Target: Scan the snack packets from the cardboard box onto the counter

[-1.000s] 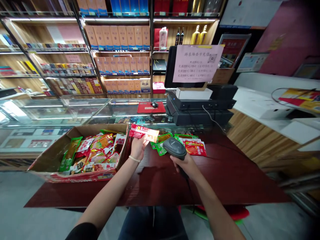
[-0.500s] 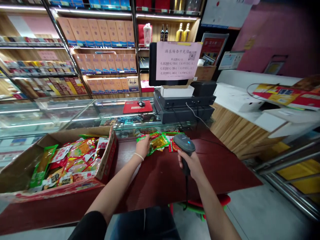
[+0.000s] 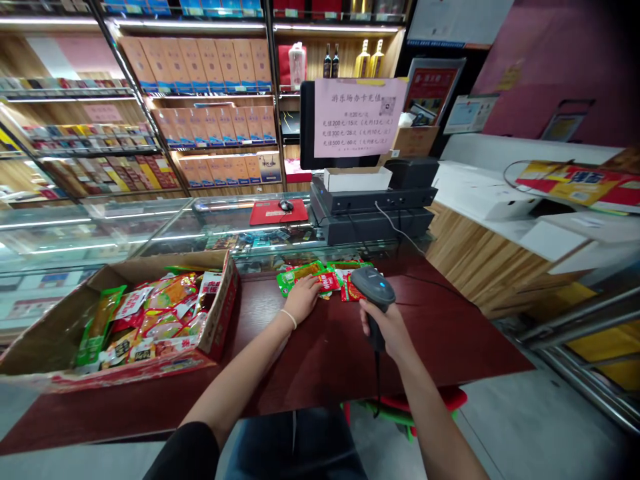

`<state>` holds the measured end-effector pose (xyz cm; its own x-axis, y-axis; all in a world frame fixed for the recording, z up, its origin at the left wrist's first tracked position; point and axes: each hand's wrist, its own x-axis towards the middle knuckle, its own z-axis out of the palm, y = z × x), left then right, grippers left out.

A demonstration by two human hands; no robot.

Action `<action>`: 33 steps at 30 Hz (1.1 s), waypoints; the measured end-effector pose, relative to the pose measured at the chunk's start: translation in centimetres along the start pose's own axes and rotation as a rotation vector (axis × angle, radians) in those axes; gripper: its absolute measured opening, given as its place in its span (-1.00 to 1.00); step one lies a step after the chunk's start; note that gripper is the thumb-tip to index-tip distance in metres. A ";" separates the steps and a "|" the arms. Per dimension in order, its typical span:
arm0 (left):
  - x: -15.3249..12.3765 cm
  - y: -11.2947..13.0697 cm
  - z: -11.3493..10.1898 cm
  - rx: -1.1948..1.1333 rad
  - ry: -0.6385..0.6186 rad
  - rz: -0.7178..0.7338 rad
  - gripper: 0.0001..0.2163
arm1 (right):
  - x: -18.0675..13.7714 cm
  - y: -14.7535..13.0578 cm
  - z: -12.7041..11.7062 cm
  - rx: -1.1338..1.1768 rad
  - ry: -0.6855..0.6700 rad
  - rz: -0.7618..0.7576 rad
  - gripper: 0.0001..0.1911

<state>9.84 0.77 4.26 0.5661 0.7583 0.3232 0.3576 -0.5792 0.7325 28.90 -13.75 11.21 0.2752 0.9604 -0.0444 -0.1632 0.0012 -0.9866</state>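
Head view: the right hand [image 3: 393, 330] gripped the scanner [image 3: 373, 285] by its handle [image 3: 377, 337], presumably leaving its front unobstructed; the left hand [image 3: 303, 300], grip indeterminable, touched a red packet [image 3: 330, 281] on the table [image 3: 320, 360].

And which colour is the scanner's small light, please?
The light on the scanner is blue; it shows in the head view.

Pink notice [image 3: 357, 133]: hung on the dark monitor [image 3: 307, 133].
Mouse [image 3: 285, 206]: lay on a red pad [image 3: 263, 214].
Gold bottles [image 3: 363, 65]: stood near dark bottles [image 3: 327, 65].
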 end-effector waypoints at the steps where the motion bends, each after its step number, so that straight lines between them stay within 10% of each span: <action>1: 0.0 0.5 -0.7 -0.016 0.020 -0.010 -0.75 | 0.0 -0.1 0.3 -0.010 -0.012 -0.001 -0.62; 11: -4.2 5.8 -12.1 -0.104 0.326 -0.062 -0.74 | -0.4 -0.9 6.1 -0.050 -0.216 0.020 -0.62; 21: -13.7 0.6 -25.3 0.075 0.518 -0.367 -0.81 | -0.1 0.2 14.9 -0.112 -0.444 -0.032 -0.60; 28: -18.8 -3.9 -29.0 0.187 0.354 -0.501 -0.84 | 0.3 1.1 18.8 -0.143 -0.513 -0.005 -0.58; 33: -19.6 -6.1 -28.6 0.081 -0.006 -0.508 -0.84 | 0.6 1.4 20.2 -0.164 -0.510 0.036 -0.57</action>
<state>-24.68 -1.95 10.61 0.3102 0.9484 -0.0654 0.6452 -0.1595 0.7471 9.74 -7.58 13.00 -0.2302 0.9725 -0.0368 -0.0024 -0.0384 -0.9993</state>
